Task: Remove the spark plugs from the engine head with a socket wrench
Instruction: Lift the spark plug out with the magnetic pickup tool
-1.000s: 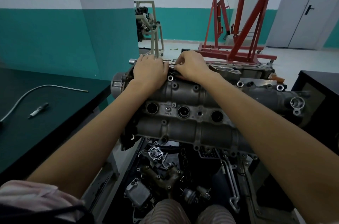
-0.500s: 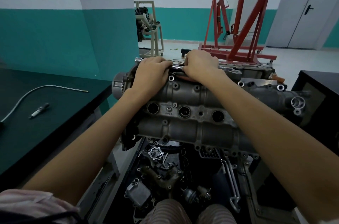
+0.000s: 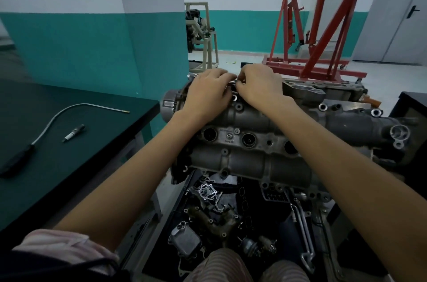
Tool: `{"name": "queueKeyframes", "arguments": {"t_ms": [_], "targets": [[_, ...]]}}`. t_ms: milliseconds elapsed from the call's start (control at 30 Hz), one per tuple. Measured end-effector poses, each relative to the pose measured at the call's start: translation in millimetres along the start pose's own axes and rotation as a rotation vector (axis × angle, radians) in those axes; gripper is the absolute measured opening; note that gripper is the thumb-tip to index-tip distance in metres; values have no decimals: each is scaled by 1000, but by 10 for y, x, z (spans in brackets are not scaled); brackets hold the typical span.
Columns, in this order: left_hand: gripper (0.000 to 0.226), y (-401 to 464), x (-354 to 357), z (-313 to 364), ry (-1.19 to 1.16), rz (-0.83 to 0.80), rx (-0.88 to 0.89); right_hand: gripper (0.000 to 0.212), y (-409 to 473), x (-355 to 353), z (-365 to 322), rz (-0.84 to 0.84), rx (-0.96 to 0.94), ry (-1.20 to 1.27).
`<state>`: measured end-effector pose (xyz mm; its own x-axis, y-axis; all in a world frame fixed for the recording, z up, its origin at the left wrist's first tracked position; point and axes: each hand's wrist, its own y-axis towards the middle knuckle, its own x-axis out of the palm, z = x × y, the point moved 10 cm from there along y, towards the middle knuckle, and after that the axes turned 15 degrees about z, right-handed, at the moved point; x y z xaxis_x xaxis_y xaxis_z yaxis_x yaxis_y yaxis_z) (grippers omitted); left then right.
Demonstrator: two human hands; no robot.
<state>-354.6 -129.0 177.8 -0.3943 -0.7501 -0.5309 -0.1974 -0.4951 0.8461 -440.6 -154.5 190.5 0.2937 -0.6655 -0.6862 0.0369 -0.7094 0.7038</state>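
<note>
— Swung further round since a second ago: bright chrome socket wrench handle (image 3: 231, 83), now barely showing between the knuckles, both hands shifted right and back along the far edge of the grey cast-aluminium engine head (image 3: 254, 120)

— Grip?

— Left hand (image 3: 209, 94) curled over the handle, right hand (image 3: 258, 87) closed on it close beside, fingertips pinching near the wrench head; socket itself hidden under the palms

— Progress?

— Partly done, by the look of it. One small white-and-metal spark plug (image 3: 74, 133) already lying out on the dark green bench top (image 3: 92, 143), next to a flexible grey pick-up tool with a black handle (image 3: 46, 127). Three round plug wells (image 3: 248, 139) open along the near row, too dark inside to tell whether emptied

— Left to do?

— Probably loosening the plug under the wrench, lifting it out, then checking the remaining wells
</note>
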Motion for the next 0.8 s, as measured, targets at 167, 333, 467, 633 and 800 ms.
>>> {"name": "queueKeyframes", "arguments": {"t_ms": [167,333,467,633,800], "targets": [[33,-80,-456,-186,-17,70,-27,24,-63,-171,-550,215,-121,77],[33,-437,-1117,-1132,-57,204,-306,21,-166,-57,-1590,248,-259,323],[30,-1189,-1167,-2514,288,-104,-624,21,-385,621,-2523,-13,-301,429],[53,-2728,-1600,-3861,667,-540,-1082,23,-1081,1763,-3318,-566,-222,576],[30,-2883,-1684,-4067,786,-513,-994,28,-1592,2355,-3606,-769,-66,660]]}}
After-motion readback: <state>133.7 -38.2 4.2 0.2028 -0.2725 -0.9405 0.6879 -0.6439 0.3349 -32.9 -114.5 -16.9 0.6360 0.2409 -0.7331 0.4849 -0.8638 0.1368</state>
